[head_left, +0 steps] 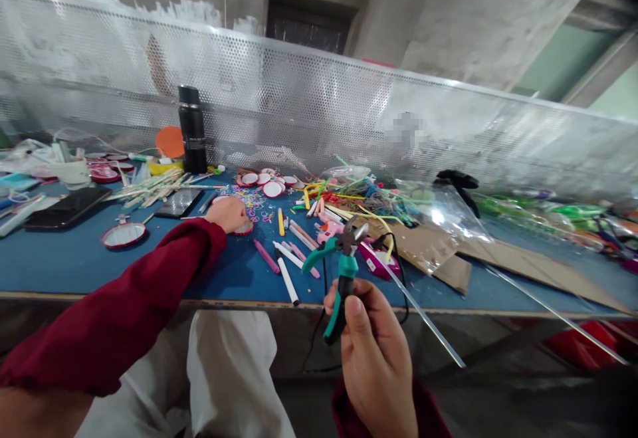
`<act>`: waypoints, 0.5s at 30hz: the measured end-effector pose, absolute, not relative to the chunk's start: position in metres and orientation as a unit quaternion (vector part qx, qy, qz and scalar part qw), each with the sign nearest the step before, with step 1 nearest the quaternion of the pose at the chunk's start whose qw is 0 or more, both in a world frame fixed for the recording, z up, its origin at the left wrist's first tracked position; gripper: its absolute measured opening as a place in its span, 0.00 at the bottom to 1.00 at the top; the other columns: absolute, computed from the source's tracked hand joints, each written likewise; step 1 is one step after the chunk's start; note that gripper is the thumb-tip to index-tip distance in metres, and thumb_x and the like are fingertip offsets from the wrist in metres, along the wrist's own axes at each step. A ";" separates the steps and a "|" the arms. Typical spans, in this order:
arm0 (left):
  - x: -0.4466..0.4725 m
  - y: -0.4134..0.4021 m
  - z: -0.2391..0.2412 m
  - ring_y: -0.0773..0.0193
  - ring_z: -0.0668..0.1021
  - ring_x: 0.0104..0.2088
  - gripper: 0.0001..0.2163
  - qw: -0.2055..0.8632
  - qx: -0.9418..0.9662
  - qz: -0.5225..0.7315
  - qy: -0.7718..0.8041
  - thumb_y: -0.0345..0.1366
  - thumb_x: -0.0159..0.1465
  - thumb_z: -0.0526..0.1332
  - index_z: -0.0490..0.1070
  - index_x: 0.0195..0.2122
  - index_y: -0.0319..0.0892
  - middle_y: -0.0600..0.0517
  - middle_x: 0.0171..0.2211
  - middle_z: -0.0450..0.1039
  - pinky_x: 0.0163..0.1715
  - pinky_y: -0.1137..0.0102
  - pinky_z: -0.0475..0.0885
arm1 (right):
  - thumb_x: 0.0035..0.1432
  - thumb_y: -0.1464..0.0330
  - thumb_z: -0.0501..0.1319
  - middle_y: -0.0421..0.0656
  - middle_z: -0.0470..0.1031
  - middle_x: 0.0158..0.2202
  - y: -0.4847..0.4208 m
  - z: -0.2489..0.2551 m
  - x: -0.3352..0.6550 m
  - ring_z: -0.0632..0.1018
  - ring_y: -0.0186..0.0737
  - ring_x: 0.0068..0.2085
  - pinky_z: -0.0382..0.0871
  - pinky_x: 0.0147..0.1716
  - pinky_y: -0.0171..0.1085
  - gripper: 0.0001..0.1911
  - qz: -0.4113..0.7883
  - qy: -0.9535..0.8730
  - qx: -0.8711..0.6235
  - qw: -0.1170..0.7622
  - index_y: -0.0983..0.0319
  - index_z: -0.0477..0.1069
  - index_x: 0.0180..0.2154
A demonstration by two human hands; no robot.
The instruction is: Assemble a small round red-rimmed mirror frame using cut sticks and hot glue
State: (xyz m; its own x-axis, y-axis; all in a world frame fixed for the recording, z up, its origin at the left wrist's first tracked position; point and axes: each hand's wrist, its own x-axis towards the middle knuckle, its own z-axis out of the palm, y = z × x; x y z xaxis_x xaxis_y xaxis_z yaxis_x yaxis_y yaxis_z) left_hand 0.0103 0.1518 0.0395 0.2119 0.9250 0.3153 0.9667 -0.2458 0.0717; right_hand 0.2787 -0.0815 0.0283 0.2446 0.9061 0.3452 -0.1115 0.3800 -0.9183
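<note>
Thumb and fingers of the right hand (pixel 376 341) clamped on one grip of teal-and-black pliers (pixel 345 278) – held up in front of the near table edge, head upward, with the other grip swung out to the left. Left hand (pixel 228 214) stretched out over the table, palm down, fingers curled at a red-rimmed lid (pixel 244 229); fingertips hidden, so impossible to tell whether pinched on anything. Just beyond those knuckles, a scatter of tiny colorful rings (pixel 256 211). Between the two hands, loose markers, among them a pink marker (pixel 267 256), a white marker (pixel 288 279) with a black end and a yellow marker (pixel 281 222). Right of the pliers, a purple boxy object (pixel 379 262), then flat brown cardboard (pixel 423 245) and a clear rod (pixel 423 322) jutting past the edge. Left of the left hand, another round lid (pixel 123 234) and a dark phone (pixel 68 208). Farther back, a black flask (pixel 193 133) upright on the blue table (pixel 239 282) – behind it, a perforated metal screen (pixel 319 96).
</note>
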 end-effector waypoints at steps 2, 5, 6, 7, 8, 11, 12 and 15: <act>0.009 0.153 0.040 0.55 0.79 0.39 0.11 0.072 -0.779 -0.157 -0.603 0.37 0.61 0.57 0.78 0.28 0.42 0.44 0.35 0.79 0.43 0.65 0.70 | 0.64 0.57 0.61 0.43 0.76 0.38 -0.082 0.027 0.279 0.74 0.37 0.35 0.70 0.35 0.35 0.14 0.376 -0.487 -0.409 0.674 0.58 0.71 0.47; 0.008 0.154 0.041 0.56 0.78 0.42 0.12 0.070 -0.797 -0.170 -0.575 0.37 0.62 0.56 0.79 0.31 0.41 0.45 0.38 0.79 0.45 0.65 0.70 | 0.65 0.58 0.61 0.44 0.76 0.38 -0.082 0.026 0.280 0.74 0.36 0.35 0.69 0.34 0.34 0.14 0.373 -0.491 -0.410 0.672 0.59 0.71 0.48; 0.008 0.155 0.041 0.56 0.78 0.44 0.12 0.067 -0.806 -0.173 -0.562 0.37 0.62 0.57 0.80 0.33 0.42 0.45 0.40 0.80 0.47 0.65 0.70 | 0.65 0.58 0.61 0.44 0.76 0.38 -0.082 0.025 0.280 0.74 0.36 0.34 0.69 0.34 0.34 0.15 0.372 -0.491 -0.410 0.672 0.59 0.71 0.48; 0.009 0.156 0.041 0.56 0.78 0.45 0.11 0.064 -0.816 -0.174 -0.548 0.37 0.62 0.57 0.80 0.34 0.42 0.46 0.40 0.80 0.49 0.66 0.69 | 0.65 0.58 0.61 0.43 0.76 0.37 -0.082 0.025 0.280 0.74 0.36 0.34 0.69 0.33 0.34 0.15 0.371 -0.492 -0.410 0.673 0.59 0.71 0.48; 0.010 0.156 0.040 0.56 0.77 0.46 0.11 0.061 -0.824 -0.176 -0.535 0.37 0.62 0.58 0.80 0.35 0.43 0.47 0.41 0.80 0.50 0.66 0.69 | 0.65 0.58 0.61 0.43 0.76 0.37 -0.082 0.025 0.279 0.73 0.36 0.34 0.69 0.34 0.34 0.15 0.370 -0.492 -0.409 0.674 0.59 0.71 0.48; 0.013 0.158 0.036 0.57 0.77 0.45 0.09 0.056 -0.835 -0.189 -0.514 0.35 0.61 0.59 0.81 0.34 0.43 0.48 0.39 0.80 0.50 0.66 0.68 | 0.65 0.58 0.60 0.43 0.76 0.37 -0.082 0.025 0.278 0.74 0.36 0.34 0.70 0.35 0.34 0.14 0.370 -0.495 -0.407 0.672 0.59 0.72 0.47; 0.013 0.158 0.036 0.56 0.77 0.44 0.10 0.057 -0.834 -0.197 -0.512 0.35 0.61 0.59 0.80 0.33 0.43 0.48 0.38 0.80 0.50 0.66 0.68 | 0.65 0.58 0.60 0.43 0.76 0.37 -0.082 0.025 0.278 0.74 0.36 0.34 0.70 0.35 0.34 0.14 0.370 -0.497 -0.408 0.671 0.59 0.72 0.47; 0.014 0.157 0.038 0.57 0.78 0.42 0.10 0.060 -0.824 -0.229 -0.515 0.34 0.62 0.57 0.80 0.31 0.42 0.47 0.37 0.79 0.47 0.65 0.69 | 0.65 0.58 0.60 0.43 0.76 0.37 -0.084 0.025 0.279 0.74 0.36 0.35 0.69 0.35 0.34 0.14 0.371 -0.501 -0.411 0.665 0.59 0.72 0.46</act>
